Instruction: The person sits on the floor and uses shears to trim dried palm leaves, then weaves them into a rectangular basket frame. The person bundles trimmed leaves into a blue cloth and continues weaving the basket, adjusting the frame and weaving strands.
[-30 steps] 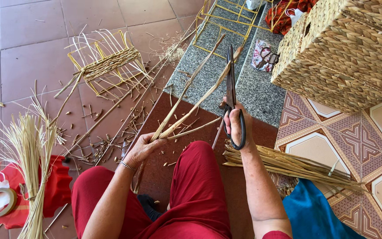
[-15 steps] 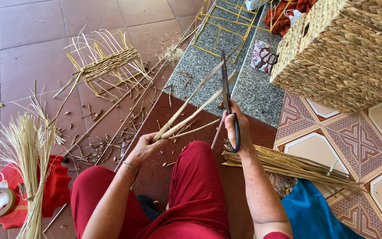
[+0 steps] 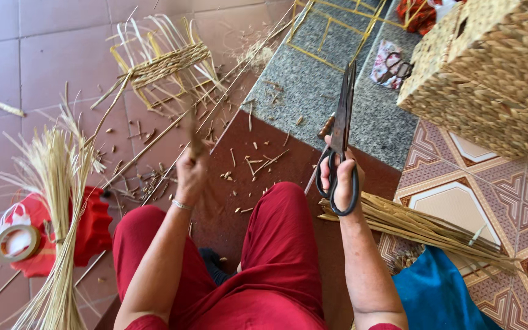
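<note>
Now the left hand (image 3: 192, 174) is raised and blurred in motion, fingers closed around a short dark stub of reed (image 3: 195, 142) that sticks up from the fist. Half a second ago this hand gripped a fan of long reed strips reaching toward the granite slab (image 3: 313, 73); those long strips no longer show in the hand, and only the stub is visible. Its exact shape cannot be told through the blur.

The right hand (image 3: 339, 178) holds the black scissors (image 3: 342, 131), fingers threaded through the loop handles and clamped on them. The blades point away from the body, over the near edge of the granite slab, and stand closed or nearly closed, whereas earlier they lay angled beside the reed strips. The hand sits in much the same place relative to the slab as before.

Short reed offcuts (image 3: 258, 165) lie scattered on the brown floor just in front of the slab's near edge. A bundle of flat straw strips (image 3: 423, 226) lies just beside the right hand, on the patterned tiles right of the slab. A woven basket (image 3: 496, 73) stands at the slab's right side. A half-woven yellow frame (image 3: 166, 64) lies left of the slab, and a sheaf of thin straw (image 3: 59, 177) with a roll of tape (image 3: 16, 242) lies well left of it.
</note>
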